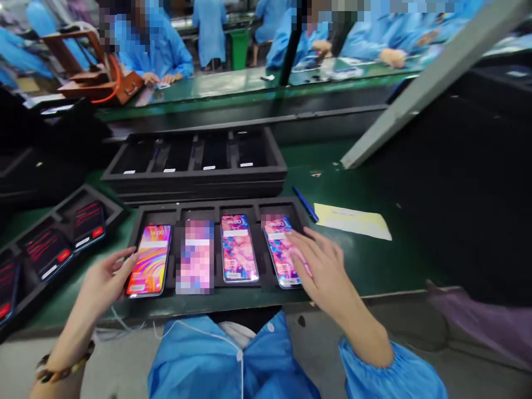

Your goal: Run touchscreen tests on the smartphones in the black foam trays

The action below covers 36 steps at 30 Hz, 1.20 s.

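Note:
A black foam tray (177, 213) lies before me with several lit smartphones in its slots. My left hand (103, 282) is at the tray's left end, thumb and forefinger against the left edge of a phone with an orange and purple swirl screen (152, 260); its other fingers are partly hidden. My right hand (322, 266) lies over the rightmost phone (277, 249), fingers extended and tips on its screen, covering its right side. Between the hands are a pink-screened phone (239, 249) and another phone (195, 257) blurred by pixelation. Neither hand lifts a phone.
Behind stands a stack of black foam trays (199, 185) holding dark phones. Another tray (62, 213) at left holds phones with red text. A blue pen (305, 204) and yellow paper slip (353, 220) lie right. A grey slanted bar (415, 94) rises beyond; people in blue work opposite.

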Each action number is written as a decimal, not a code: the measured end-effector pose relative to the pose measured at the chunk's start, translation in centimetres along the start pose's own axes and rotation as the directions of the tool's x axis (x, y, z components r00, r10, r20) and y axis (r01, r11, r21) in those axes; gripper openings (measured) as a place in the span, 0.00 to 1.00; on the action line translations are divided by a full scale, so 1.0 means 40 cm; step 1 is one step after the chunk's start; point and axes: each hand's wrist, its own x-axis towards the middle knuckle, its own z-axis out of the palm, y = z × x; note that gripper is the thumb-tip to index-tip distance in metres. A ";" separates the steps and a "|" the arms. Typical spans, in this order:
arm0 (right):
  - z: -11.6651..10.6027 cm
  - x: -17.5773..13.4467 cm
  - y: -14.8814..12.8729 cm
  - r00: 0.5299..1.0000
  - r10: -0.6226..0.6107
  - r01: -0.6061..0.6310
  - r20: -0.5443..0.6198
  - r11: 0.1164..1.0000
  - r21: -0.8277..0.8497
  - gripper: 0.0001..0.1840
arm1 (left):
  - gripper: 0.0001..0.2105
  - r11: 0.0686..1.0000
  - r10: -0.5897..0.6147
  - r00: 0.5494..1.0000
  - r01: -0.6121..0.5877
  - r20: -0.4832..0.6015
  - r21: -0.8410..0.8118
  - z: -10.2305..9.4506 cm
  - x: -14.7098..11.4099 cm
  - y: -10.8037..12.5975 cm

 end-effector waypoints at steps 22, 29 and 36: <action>0.188 0.189 -0.310 0.915 -0.304 0.265 0.264 0.948 0.174 0.21 | 0.36 0.972 0.229 0.948 -0.212 0.220 -0.098 -0.023 -0.061 0.010; 0.068 0.188 -0.108 1.000 -0.030 0.030 0.006 0.998 0.060 0.22 | 0.43 0.984 0.135 0.989 -0.128 0.054 -0.120 -0.008 -0.007 0.020; -0.030 0.013 0.051 0.965 0.262 -0.261 0.008 0.961 0.087 0.25 | 0.43 0.931 0.120 0.991 -0.091 0.060 -0.354 -0.022 -0.031 0.070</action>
